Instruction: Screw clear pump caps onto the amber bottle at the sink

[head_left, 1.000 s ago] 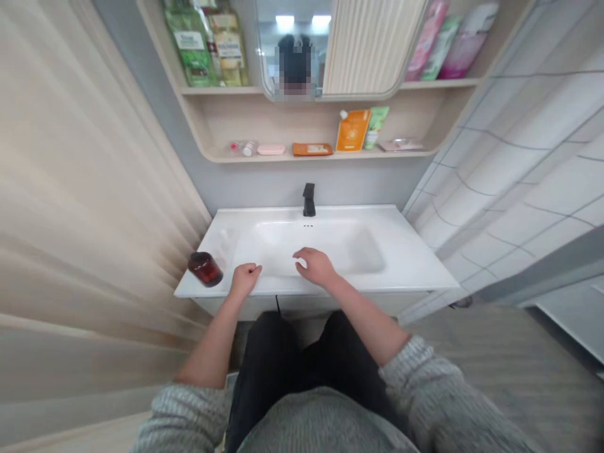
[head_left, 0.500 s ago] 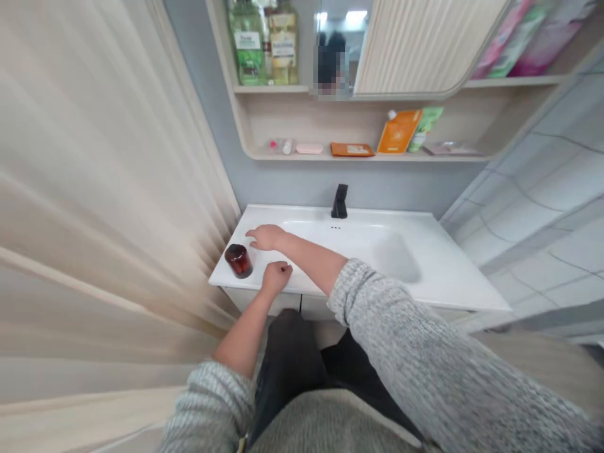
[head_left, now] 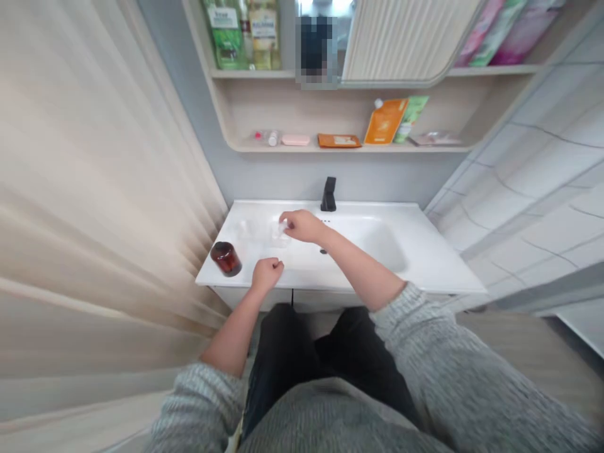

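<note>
My right hand (head_left: 304, 226) is closed, fingers pointing left, over the left part of the white washbasin (head_left: 438, 251). It grips a small clear, see-through object (head_left: 280, 235), perhaps a container; its exact kind is too faint to tell. Left of that, a faint clear shape (head_left: 245, 228) shows on the basin top. Near the front edge my left hand (head_left: 267, 274) is curled into a fist; whatever its fingers may hold is hidden. A brown-red bottle or jar with a dark top (head_left: 226, 258) stands to the left of my left hand, apart from it.
A black faucet (head_left: 329, 194) rises behind the basin. Above hangs a shelf (head_left: 283, 149) with an orange pouch (head_left: 385, 121), a green tube (head_left: 411, 118) and a flat orange packet (head_left: 338, 140). A beige curtain (head_left: 117, 189) borders the left side, tiles (head_left: 533, 189) the right.
My right hand has moved right, away from the brown-red bottle, and now has the clear object in its fingers. My left hand stays a fist near the front edge. The view has shifted slightly.
</note>
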Motion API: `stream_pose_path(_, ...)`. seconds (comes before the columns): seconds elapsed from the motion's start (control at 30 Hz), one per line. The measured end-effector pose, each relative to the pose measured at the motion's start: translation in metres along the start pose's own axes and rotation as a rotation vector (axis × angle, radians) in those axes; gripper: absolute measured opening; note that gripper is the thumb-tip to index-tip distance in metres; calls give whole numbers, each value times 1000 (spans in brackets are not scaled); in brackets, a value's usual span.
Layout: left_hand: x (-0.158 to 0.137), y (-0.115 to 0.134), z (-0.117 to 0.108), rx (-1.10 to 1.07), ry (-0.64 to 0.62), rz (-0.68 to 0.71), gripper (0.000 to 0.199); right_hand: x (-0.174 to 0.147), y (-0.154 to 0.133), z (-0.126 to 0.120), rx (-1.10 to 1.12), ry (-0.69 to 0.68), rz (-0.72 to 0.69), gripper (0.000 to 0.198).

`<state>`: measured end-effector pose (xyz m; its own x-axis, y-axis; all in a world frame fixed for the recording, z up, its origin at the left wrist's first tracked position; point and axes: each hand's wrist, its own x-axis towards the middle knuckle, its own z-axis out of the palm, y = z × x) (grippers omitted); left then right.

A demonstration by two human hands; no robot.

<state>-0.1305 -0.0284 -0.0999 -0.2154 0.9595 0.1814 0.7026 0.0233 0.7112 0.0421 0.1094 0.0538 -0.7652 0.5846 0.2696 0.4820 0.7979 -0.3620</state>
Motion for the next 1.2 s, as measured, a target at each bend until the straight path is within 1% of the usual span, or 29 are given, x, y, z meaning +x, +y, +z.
stream_pose_path(0.1,1,1,-1,31,4,-11,45,-67,43,-16,111,57,124,33)
stream_pose_path(0.2,2,2,-4,72,13,-18,45,-128,77,-15,178,79,261,26)
stream_pose_path(0.27,3,3,-4,110,12,-48,41,-158,88,-10,176,100,308,25)
stream_pose_path(0.3,4,5,-2,118,3,-67,34,-170,90,-8,169,113,316,25)
stream_pose_path(0.37,5,14,9,79,-44,-67,5,-187,88,-5,158,142,310,26)
stream_pose_path(0.4,5,22,18,23,-82,-39,23,-192,86,-4,161,150,299,26)
stream_pose_path(0.47,4,43,42,-139,-176,68,67,-198,80,-2,183,155,273,28)
stream_pose_path(0.5,4,55,57,-225,-216,124,81,-199,78,-2,198,154,259,28)
stream_pose_path(0.53,4,66,71,-295,-246,176,91,-199,77,-1,210,155,247,28)
stream_pose_path(0.57,5,77,85,-334,-255,207,95,-199,77,1,219,161,239,28)
stream_pose_path(0.63,8,91,105,-358,-237,210,92,-198,80,6,230,184,236,29)
stream_pose_path(0.7,13,96,116,-376,-218,177,87,-201,86,14,278,224,246,34)
stream_pose_path(0.73,15,94,118,-402,-218,164,86,-203,90,19,327,251,251,40)
stream_pose_path(0.77,17,91,118,-439,-220,158,85,-206,94,26,392,273,253,51)
stream_pose_path(0.83,20,84,116,-524,-214,155,85,-213,102,41,548,282,262,83)
stream_pose_path(0.87,20,80,115,-558,-214,156,85,-216,105,49,620,261,274,98)
stream_pose_path(0.9,21,78,114,-581,-220,156,85,-219,108,57,678,231,291,106)
stream_pose_path(0.93,20,76,113,-594,-229,156,86,-221,110,64,718,202,309,109)
stream_pose_path(0.97,20,74,112,-602,-243,157,87,-222,112,69,739,182,326,108)
stream_pose_path(1.03,20,73,111,-617,-280,167,86,-224,114,77,737,173,349,100)
stream_pose_path(1.13,19,73,108,-663,-315,214,72,-225,112,82,683,166,346,92)
stream_pose_path(1.2,17,74,104,-704,-335,260,60,-224,109,84,650,139,309,90)
